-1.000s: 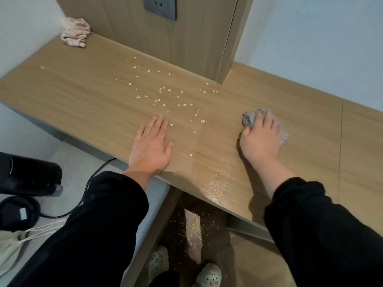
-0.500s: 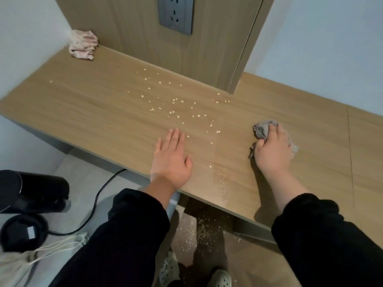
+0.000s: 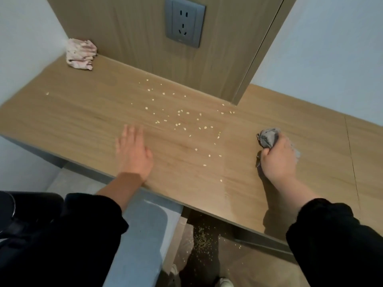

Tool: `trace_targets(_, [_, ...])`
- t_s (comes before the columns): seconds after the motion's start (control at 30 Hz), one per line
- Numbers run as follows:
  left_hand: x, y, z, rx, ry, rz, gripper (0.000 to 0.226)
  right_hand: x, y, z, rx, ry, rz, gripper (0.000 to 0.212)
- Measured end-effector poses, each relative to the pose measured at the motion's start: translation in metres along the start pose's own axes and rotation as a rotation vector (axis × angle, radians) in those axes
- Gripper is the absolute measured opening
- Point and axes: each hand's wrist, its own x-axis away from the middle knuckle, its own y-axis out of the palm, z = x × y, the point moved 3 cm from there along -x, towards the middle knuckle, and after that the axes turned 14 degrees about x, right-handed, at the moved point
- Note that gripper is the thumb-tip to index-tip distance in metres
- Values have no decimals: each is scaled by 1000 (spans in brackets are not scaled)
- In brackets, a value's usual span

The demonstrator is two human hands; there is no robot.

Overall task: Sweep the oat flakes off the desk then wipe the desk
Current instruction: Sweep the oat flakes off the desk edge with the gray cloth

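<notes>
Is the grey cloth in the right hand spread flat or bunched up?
Bunched up. The right hand curls round the grey cloth, and a crumpled wad pokes out ahead of its grip.

readable text | none — wall socket mark too small
</notes>
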Motion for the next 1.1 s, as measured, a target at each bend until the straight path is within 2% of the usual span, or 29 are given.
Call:
trace_targets(0.07, [-13, -4, -10, -50, -67, 7, 61, -7, 5, -13, 45, 12, -3, 53])
trace_targets(0.2, [-20, 2, -10, -196, -89, -66, 63, -29, 12, -41, 139, -1, -32, 56])
trace_targets(0.43, [-19, 3, -12, -188, -86, -29, 63, -47, 24, -119, 148, -121, -52, 58])
trace_targets(0.6, [-19, 3, -13, -142, -81, -5, 62, -14, 27, -160, 59, -445, -87, 58])
trace_targets(0.73, [-19, 3, -13, -168, -95, -25, 63, 3, 13, -147, -67, -689, -218, 53])
trace_targets(0.8, [-18, 2, -13, -174, -100, -26, 63, -2, -2, -130, -194, -663, -271, 52])
trace_targets(0.87, [-18, 3, -13, -165, -106, -24, 63, -20, -14, -111, -252, -555, -204, 51])
trace_targets(0.97, [-18, 2, -13, -145, -97, -16, 63, -46, -7, -100, -144, -481, -216, 53])
trace_targets(1.03, [-18, 1, -12, -137, -92, -15, 63, -51, 5, -111, -31, -538, -222, 56])
trace_targets(1.1, [-17, 0, -11, -132, -84, -7, 62, -51, 12, -132, -27, -573, -216, 58])
